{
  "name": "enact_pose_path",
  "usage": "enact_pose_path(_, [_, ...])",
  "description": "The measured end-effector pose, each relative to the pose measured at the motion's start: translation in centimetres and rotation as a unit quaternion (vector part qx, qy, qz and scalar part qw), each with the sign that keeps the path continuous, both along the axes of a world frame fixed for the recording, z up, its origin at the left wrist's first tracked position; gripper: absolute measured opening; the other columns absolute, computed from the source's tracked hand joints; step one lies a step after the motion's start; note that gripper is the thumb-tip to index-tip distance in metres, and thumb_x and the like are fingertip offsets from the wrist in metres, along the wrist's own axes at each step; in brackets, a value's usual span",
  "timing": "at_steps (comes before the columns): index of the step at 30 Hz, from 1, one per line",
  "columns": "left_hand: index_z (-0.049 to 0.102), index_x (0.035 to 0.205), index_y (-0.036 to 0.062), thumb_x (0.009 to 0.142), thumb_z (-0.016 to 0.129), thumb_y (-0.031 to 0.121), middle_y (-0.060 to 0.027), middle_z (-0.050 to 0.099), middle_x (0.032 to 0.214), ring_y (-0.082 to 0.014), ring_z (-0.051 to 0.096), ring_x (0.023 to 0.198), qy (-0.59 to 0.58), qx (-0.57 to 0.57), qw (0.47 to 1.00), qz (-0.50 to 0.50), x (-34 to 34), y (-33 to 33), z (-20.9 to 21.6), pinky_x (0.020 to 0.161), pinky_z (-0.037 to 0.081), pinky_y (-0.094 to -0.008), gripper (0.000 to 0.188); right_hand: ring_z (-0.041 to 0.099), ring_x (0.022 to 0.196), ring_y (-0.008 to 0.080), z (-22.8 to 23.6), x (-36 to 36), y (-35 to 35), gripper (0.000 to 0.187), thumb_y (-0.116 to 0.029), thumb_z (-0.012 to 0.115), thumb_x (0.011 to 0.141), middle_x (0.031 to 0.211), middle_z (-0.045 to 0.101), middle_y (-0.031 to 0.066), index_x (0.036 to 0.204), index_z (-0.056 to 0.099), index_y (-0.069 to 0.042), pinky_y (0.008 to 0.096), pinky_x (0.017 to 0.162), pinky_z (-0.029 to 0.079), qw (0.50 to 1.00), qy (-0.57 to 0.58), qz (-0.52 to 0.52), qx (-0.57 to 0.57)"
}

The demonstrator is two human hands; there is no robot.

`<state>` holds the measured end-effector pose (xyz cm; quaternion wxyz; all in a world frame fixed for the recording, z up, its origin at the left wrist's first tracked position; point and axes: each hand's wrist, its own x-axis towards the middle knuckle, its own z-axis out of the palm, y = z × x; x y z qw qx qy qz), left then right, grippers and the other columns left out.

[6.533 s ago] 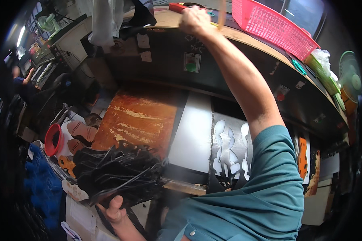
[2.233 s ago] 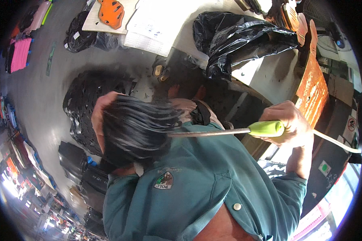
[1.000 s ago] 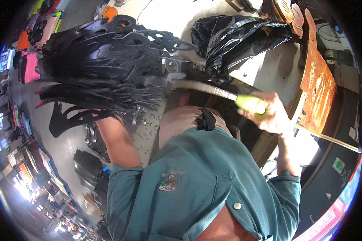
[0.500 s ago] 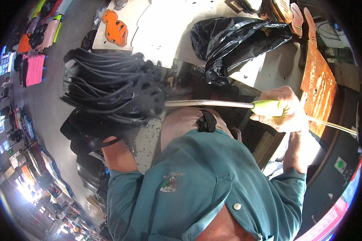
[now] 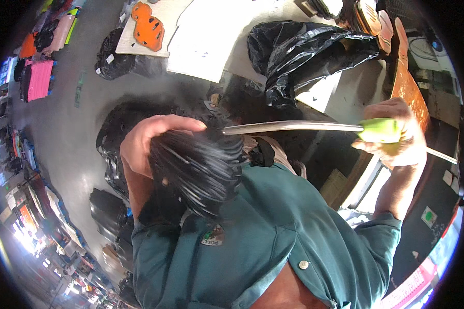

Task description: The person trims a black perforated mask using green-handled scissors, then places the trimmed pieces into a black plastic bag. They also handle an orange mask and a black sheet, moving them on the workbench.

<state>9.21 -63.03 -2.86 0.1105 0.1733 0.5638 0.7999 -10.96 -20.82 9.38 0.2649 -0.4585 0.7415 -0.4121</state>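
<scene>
My left hand (image 5: 144, 147) is curled round a thick bundle of thin black sheets (image 5: 198, 170), its thumb along the top. The sheets' layered edges are smeared by motion, and their exact kind does not show. My right hand (image 5: 397, 136) is closed on the lime-green grip (image 5: 380, 131) of a slim metal rod (image 5: 294, 126). The rod points left across the front of my body, its tip just above the right part of the bundle; I cannot tell if they touch. A thinner pale length (image 5: 441, 155) comes out behind the right hand.
A crumpled black plastic bag (image 5: 314, 51) lies on the worktable ahead, right of white sheets (image 5: 206, 41). An orange cut-out piece (image 5: 148, 28) rests at the table's left end. A rusty board (image 5: 408, 98) stands at the right. Black plastic bags (image 5: 113, 139) sit on the floor at left.
The black sheets, fanned out at the left before, are now bunched nearer my chest, and my left hand shows above them. My right hand has moved rightward with the rod.
</scene>
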Motion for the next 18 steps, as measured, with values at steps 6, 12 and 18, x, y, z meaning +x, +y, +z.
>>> enact_pose_path(6, [0.052, 0.14, -0.0091, 0.076, 0.086, 0.017, -0.0218, 0.069, 0.126, -0.0282, 0.07, 0.116, 0.029, -0.046, 0.981, -0.185, -2.6, 2.3, 0.2, 0.103, 0.055, -0.0384, 0.077, 0.077, 0.071, 0.0206, 2.4, -0.7, 1.7, 0.025, -0.017, 0.092, 0.078, 0.078, 0.075, 0.0083, 0.085, 0.073, -0.003, 0.0304, 0.063, 0.059, 0.984, -0.067, 0.084, 0.145])
enact_pose_path(12, [0.052, 0.143, -0.0107, 0.073, 0.089, 0.014, -0.0236, 0.07, 0.128, -0.0293, 0.071, 0.117, 0.04, -0.031, 0.973, -0.225, -3.7, 3.0, 0.1, 0.103, 0.055, -0.0381, 0.083, 0.077, 0.07, 0.021, 1.8, 0.0, 2.2, 0.025, -0.019, 0.091, 0.078, 0.08, 0.075, 0.0088, 0.088, 0.074, -0.002, 0.0307, 0.063, 0.059, 0.987, -0.083, 0.056, 0.127])
enact_pose_path(18, [0.052, 0.144, -0.012, 0.07, 0.091, 0.013, -0.0249, 0.071, 0.129, -0.0301, 0.072, 0.118, 0.028, -0.001, 0.969, -0.245, -3.7, 2.7, -0.4, 0.103, 0.056, -0.038, 0.087, 0.076, 0.069, 0.0215, 1.0, 0.1, 2.4, 0.026, -0.021, 0.089, 0.077, 0.078, 0.074, 0.0085, 0.088, 0.074, -0.003, 0.0314, 0.062, 0.057, 0.985, -0.076, 0.076, 0.135])
